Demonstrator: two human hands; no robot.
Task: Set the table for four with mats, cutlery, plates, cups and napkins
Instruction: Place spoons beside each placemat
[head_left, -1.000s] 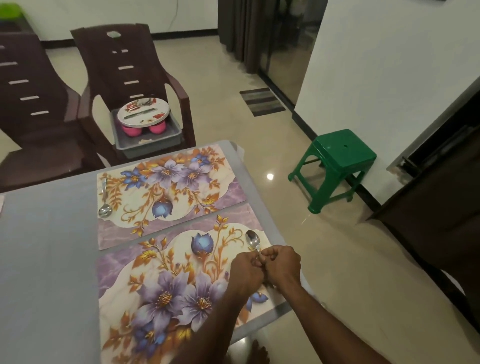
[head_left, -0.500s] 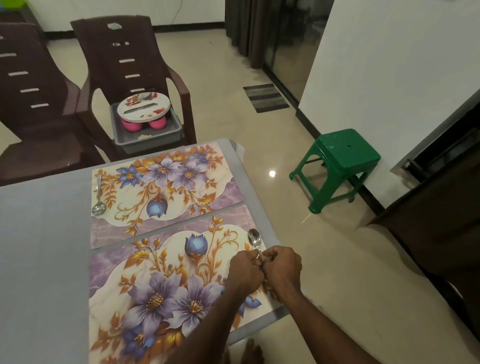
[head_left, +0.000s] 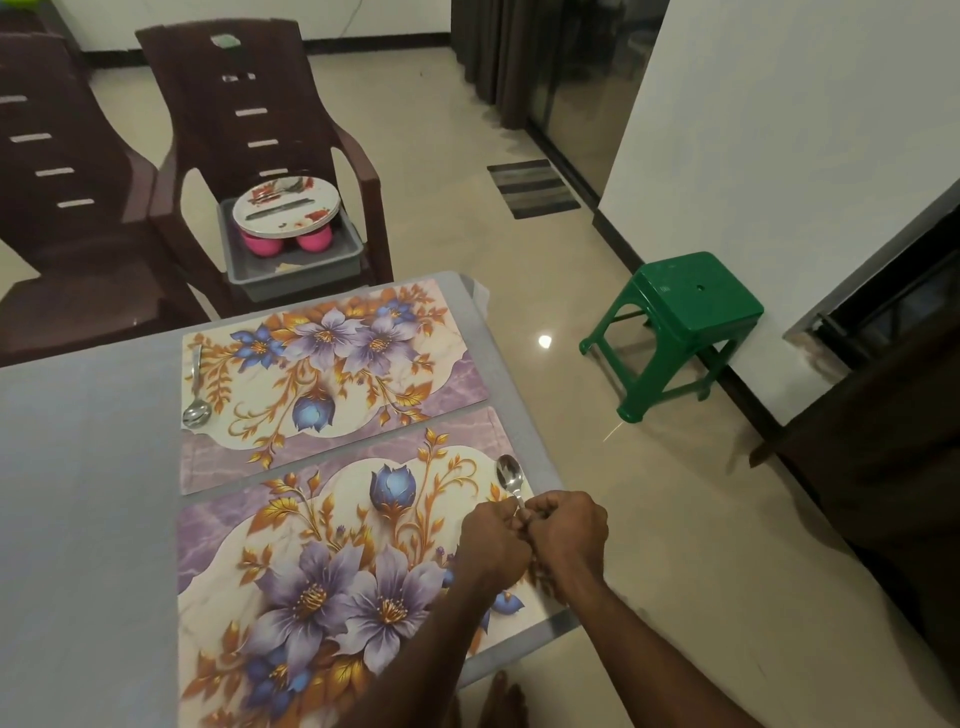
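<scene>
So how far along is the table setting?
Early. Two mats are down in view; the far mat has its spoon. Both hands, left hand and right hand, hold a second spoon on the near mat. Plates and pink cups wait in the grey tub.

Lots of open grey table (head_left: 88, 493) along the left edge, nothing lying on it that shows, so a hand can slide in there freely. The far mat (head_left: 332, 379) has only a spoon (head_left: 195, 395) at its left end, rest of it flat and bare. The near mat (head_left: 311, 587) is blocked at the right edge of the table: both hands, left hand (head_left: 491, 545) and right hand (head_left: 569, 535), bunched together over a second spoon (head_left: 511, 480). Beyond the far edge a chair (head_left: 249, 130) carries a grey tub (head_left: 296, 262) with a plate (head_left: 285, 202) on pink cups (head_left: 318, 240).
</scene>
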